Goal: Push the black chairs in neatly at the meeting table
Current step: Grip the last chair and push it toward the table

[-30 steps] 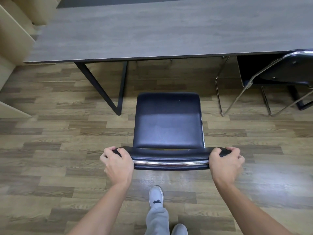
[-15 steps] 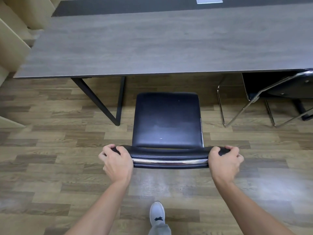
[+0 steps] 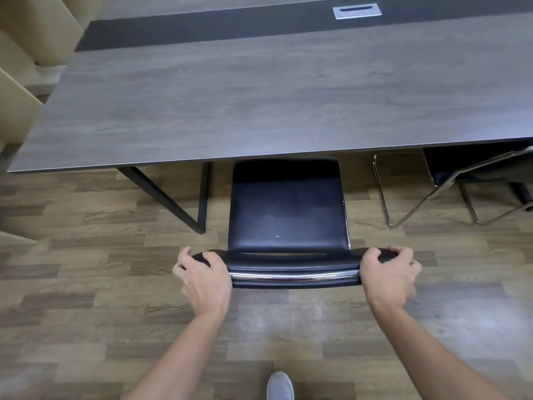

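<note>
A black padded chair (image 3: 287, 209) with a chrome frame faces the grey wood meeting table (image 3: 259, 105). The front of its seat sits just under the table's near edge. My left hand (image 3: 203, 277) grips the left end of the chair's backrest, and my right hand (image 3: 388, 274) grips the right end. A second black chair (image 3: 473, 171) stands at the far right, its seat partly under the table and its chrome legs showing.
A black metal table leg (image 3: 176, 197) stands just left of the chair. Beige cabinets (image 3: 20, 82) line the left wall. A grey cable port (image 3: 357, 11) sits in the table's dark centre strip. My shoe (image 3: 279, 385) is on the wood floor behind the chair.
The chair has slid forward toward the table with both hands on its backrest. Its seat front now reaches under the table edge. I have stepped forward with it.
</note>
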Tool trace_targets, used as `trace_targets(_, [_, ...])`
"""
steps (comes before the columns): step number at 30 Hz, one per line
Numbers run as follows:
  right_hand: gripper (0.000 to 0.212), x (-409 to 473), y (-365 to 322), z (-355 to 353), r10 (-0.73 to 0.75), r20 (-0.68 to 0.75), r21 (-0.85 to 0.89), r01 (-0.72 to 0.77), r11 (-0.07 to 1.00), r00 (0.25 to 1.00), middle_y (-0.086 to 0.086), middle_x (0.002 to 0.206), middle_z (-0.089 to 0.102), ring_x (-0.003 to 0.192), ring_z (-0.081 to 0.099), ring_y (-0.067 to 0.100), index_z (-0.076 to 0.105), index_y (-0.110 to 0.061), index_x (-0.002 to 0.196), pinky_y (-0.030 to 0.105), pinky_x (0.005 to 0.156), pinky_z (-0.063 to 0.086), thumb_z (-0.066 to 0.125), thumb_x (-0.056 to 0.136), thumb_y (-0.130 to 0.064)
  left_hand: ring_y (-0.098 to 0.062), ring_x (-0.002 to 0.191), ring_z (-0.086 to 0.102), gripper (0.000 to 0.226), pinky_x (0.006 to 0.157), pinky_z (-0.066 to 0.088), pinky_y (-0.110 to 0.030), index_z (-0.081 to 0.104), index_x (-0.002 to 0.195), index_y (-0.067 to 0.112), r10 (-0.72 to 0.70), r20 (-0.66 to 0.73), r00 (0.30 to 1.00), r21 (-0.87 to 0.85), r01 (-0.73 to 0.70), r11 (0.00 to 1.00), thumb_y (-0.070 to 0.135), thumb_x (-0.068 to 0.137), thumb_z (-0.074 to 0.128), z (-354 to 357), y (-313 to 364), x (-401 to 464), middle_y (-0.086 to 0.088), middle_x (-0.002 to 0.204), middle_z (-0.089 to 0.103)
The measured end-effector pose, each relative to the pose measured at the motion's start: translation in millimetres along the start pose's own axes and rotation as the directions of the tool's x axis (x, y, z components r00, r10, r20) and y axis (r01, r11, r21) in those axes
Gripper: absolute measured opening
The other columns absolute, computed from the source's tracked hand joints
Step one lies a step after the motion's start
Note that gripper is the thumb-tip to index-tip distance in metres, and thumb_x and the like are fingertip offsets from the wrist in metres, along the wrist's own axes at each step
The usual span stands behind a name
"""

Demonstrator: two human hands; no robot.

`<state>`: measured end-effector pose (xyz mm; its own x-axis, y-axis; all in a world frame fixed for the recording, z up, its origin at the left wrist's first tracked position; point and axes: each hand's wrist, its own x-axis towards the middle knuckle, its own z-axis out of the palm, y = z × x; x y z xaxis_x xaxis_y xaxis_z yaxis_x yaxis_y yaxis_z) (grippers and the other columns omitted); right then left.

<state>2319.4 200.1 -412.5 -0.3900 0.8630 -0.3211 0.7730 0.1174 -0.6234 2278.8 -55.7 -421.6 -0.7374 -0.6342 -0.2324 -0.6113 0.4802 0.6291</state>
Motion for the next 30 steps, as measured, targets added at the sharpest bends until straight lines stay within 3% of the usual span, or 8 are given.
trace_targets(5, [0.033,7.2,-16.1,11.0,-0.002,-0.004,-0.001,0.002,1.000,1.000,0.018,0.137,0.042,0.082,0.046,0.032,0.049,-0.011,0.120,0.039,0.084,0.037,0.052,0.090,-0.025,-0.031,0.078,0.046,0.044,0.089,0.035,-0.045,0.037,0.141,0.014,0.024,0.005,1.000,0.011,-0.024,1.000,0.030,0.101,0.042,6.6,11.8,17.1,-0.018,0.140,0.040])
trace_targets(12, [0.031,27.2,-40.4,23.2,-0.034,-0.001,-0.019,0.034,0.999,0.999,0.018,0.136,0.042,0.084,0.046,0.033,0.049,-0.011,0.119,0.037,0.080,0.033,0.046,0.094,-0.028,-0.043,0.109,0.052,0.062,0.100,0.035,-0.051,0.017,0.157,0.024,0.042,0.030,0.999,0.004,-0.042,0.999,0.051,0.103,0.033,18.5,36.6,31.9,-0.018,0.149,0.033])
trace_targets(15, [0.037,40.3,-53.5,29.9,-0.058,0.022,-0.021,0.058,0.998,0.998,0.020,0.138,0.041,0.092,0.049,0.039,0.047,-0.010,0.127,0.041,0.085,0.037,0.043,0.098,-0.033,-0.043,0.111,0.052,0.068,0.100,0.036,-0.050,0.013,0.158,0.026,0.030,0.029,0.999,-0.003,-0.030,1.000,0.058,0.101,0.030,26.0,50.7,39.9,-0.016,0.151,0.032])
trace_targets(20, [0.062,59.6,-81.5,46.2,-0.091,0.022,0.007,0.091,0.996,0.996,0.026,0.145,0.036,0.121,0.045,0.049,0.028,-0.012,0.152,0.050,0.104,0.033,0.038,0.101,-0.046,-0.043,0.116,0.053,0.075,0.102,0.035,-0.050,0.007,0.159,0.026,0.023,0.005,1.000,-0.025,-0.023,0.999,0.065,0.098,0.027,40.0,73.9,62.4,-0.017,0.156,0.027])
trace_targets(30, [0.077,93.7,-123.3,67.6,-0.095,0.085,0.018,0.094,0.995,0.992,0.027,0.152,0.027,0.124,0.042,0.052,0.001,-0.014,0.159,0.054,0.107,0.030,0.026,0.101,-0.058,-0.049,0.123,0.048,0.082,0.107,0.032,-0.054,-0.003,0.159,0.030,0.003,0.001,1.000,-0.005,-0.003,1.000,0.074,0.093,0.021,64.3,111.1,102.6,-0.016,0.161,0.019])
